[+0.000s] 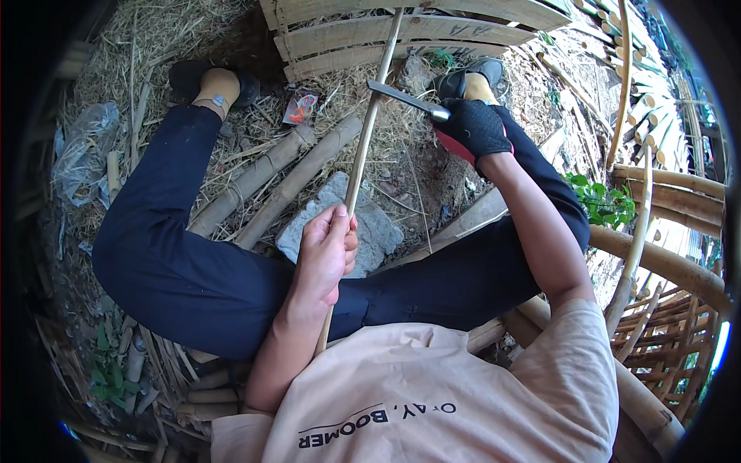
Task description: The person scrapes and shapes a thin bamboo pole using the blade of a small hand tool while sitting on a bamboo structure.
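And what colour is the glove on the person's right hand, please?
The glove is black on its back, with pinkish red toward the palm; the head view shows it.

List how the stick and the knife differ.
Length: the stick is long; the visible part of the knife is much shorter.
Colour: the stick is pale tan, the knife metallic grey.
Hold: the bare left grip has the stick; the gloved right grip has the knife.
Both are narrow and straight.
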A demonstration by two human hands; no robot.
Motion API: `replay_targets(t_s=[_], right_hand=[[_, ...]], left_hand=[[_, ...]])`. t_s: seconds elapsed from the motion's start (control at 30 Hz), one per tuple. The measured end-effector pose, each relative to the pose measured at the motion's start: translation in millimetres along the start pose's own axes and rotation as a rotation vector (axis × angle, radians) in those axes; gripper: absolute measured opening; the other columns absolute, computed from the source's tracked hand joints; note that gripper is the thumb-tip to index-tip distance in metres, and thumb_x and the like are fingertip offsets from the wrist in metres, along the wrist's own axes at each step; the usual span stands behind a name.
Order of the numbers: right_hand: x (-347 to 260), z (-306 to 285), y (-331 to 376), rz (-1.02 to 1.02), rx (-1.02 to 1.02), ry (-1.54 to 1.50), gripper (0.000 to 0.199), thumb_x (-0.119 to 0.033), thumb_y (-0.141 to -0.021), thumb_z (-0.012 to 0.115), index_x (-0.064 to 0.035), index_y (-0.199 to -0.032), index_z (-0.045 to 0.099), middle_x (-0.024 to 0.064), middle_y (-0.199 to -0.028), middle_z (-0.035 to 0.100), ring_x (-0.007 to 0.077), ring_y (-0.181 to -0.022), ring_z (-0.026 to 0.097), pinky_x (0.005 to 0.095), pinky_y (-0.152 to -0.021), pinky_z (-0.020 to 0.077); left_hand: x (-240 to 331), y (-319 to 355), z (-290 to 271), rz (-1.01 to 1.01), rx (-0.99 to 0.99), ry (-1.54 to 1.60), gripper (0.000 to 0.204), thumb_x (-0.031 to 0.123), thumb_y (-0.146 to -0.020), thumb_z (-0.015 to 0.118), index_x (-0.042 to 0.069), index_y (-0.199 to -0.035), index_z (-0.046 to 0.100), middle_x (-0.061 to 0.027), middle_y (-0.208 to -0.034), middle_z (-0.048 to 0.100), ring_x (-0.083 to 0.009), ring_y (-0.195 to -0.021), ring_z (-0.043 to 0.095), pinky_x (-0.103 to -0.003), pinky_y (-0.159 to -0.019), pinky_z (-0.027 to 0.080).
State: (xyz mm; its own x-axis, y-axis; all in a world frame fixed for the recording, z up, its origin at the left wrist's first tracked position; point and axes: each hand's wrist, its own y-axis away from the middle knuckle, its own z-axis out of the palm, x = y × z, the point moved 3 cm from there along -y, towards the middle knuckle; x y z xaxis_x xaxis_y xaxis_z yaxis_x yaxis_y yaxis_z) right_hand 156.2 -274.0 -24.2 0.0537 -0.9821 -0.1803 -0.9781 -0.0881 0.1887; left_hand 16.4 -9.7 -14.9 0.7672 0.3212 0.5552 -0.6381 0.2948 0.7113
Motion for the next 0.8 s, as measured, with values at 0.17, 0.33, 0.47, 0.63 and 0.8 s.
replay_targets(t_s=[0.17, 0.33, 0.47, 0.63, 0.8], right_hand=[[-12, -5, 10, 0.007, 0.030, -0.057, 0.030, -0.041, -0.087, 0.062, -0.0136, -0.091, 0.074, 0.0166, -0.083, 0.071, 0.0368, -0.080, 0.069, 0.0464, -0.073, 0.0542], [-53, -5, 38, -0.183, -0.168, -0.126, 0.029, -0.039, -0.081, 0.069, -0.0139, -0.096, 0.073, 0.0174, -0.084, 0.071, 0.0377, -0.080, 0.068, 0.0464, -0.075, 0.0538], [-65, 10, 45, -0.252, -0.217, -0.080, 0.026, -0.036, -0.079, 0.069, -0.0139, -0.091, 0.073, 0.0164, -0.080, 0.070, 0.0372, -0.079, 0.069, 0.0461, -0.075, 0.0545], [-55, 4, 35, -0.157, -0.156, -0.057, 0.021, -0.032, -0.076, 0.068, -0.0147, -0.089, 0.073, 0.0150, -0.078, 0.070, 0.0357, -0.077, 0.069, 0.0461, -0.073, 0.0548], [-44, 7, 19, -0.217, -0.091, -0.004, 0.016, -0.026, -0.077, 0.066, -0.0139, -0.086, 0.072, 0.0169, -0.076, 0.069, 0.0372, -0.076, 0.069, 0.0474, -0.072, 0.0548]], left_hand=[[1, 0, 1, 0.026, 0.047, -0.009, 0.027, 0.028, -0.108, 0.041, 0.010, -0.091, 0.050, 0.0100, -0.060, 0.034, 0.0019, -0.043, 0.024, -0.018, -0.038, 0.016], [2, -1, 1, 0.048, 0.052, -0.018, 0.027, 0.028, -0.108, 0.042, 0.010, -0.090, 0.051, 0.0102, -0.060, 0.034, 0.0023, -0.043, 0.025, -0.018, -0.038, 0.016], [-2, -3, -1, 0.114, 0.107, -0.130, 0.027, 0.027, -0.108, 0.041, 0.010, -0.089, 0.050, 0.0104, -0.059, 0.034, 0.0025, -0.043, 0.024, -0.018, -0.038, 0.016], [-5, -6, 0, 0.149, 0.078, -0.144, 0.028, 0.027, -0.108, 0.041, 0.010, -0.088, 0.048, 0.0105, -0.059, 0.033, 0.0023, -0.043, 0.024, -0.019, -0.037, 0.016], [-6, -10, -1, 0.152, 0.096, -0.181, 0.028, 0.028, -0.108, 0.040, 0.010, -0.089, 0.048, 0.0107, -0.059, 0.032, 0.0021, -0.042, 0.024, -0.019, -0.037, 0.016]])
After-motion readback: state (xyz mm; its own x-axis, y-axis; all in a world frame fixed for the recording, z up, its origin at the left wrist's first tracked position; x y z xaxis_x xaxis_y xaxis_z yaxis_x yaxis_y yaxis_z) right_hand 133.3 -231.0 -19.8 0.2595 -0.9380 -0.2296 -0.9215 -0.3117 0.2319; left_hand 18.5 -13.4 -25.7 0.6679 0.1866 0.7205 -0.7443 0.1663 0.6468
